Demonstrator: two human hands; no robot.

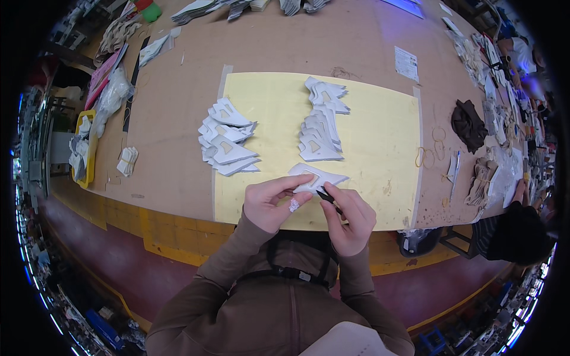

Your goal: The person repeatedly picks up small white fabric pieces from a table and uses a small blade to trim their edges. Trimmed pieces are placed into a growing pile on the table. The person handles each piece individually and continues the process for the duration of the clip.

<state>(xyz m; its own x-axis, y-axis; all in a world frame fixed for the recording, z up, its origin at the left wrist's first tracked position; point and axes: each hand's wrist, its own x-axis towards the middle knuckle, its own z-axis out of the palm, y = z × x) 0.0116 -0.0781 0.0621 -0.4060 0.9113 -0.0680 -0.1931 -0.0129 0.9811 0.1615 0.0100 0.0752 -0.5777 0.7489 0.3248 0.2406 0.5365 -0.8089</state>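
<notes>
A white cut piece (pixel 322 176) with a beige patch is held at the near edge of the yellow sheet. My left hand (pixel 270 202) pinches its left side between thumb and finger, and something white is wrapped round one finger. My right hand (pixel 351 221) is closed on a slim black tool (pixel 325 196), whose tip meets the piece's lower edge; its exact kind is hidden by my fingers. Beyond my hands, similar white pieces lie overlapped in a left stack (pixel 228 142) and a right row (pixel 319 127).
The yellow sheet (pixel 273 113) is taped to a brown table (pixel 178 101). To the left are a bundle of white pieces (pixel 127 161) and a yellow bin (pixel 92 148). On the right lie rubber bands (pixel 424 157), dark cloth (pixel 469 126) and a pen (pixel 455 172). A person (pixel 516 234) sits at the right.
</notes>
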